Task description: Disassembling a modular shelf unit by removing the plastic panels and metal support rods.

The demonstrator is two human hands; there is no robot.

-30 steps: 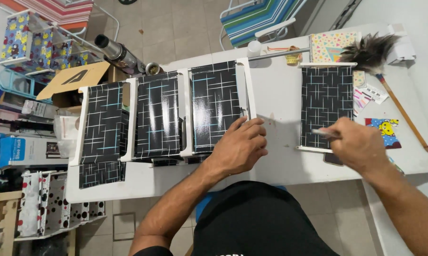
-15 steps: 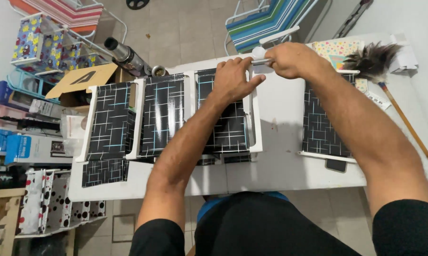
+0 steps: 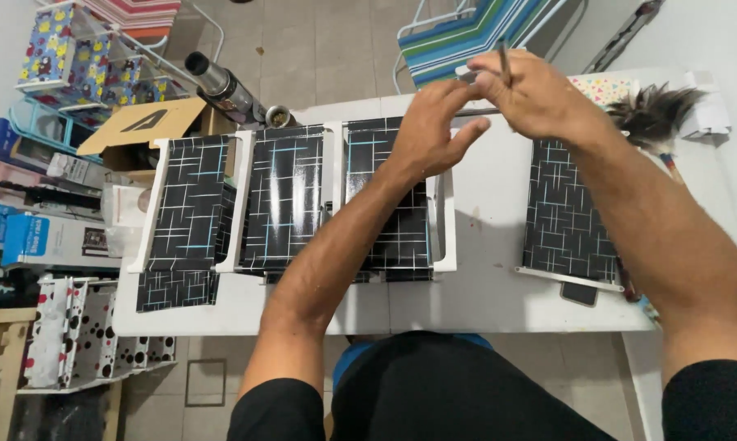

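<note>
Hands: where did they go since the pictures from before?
Both hands moved from the near edge to the table's far edge. The left hand now lies on the third black panel's top end; the right hand left the right panel and holds a thin tool upright. The panels stayed put.

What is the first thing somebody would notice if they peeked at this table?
Probably the shiny black panels with thin white and blue criss-cross lines, three in white frames side by side on the left half of the white table and a fourth alone on the right. Next, the two hands at the far edge, the left hand spread open and the right hand pinching a thin dark stick.
</note>
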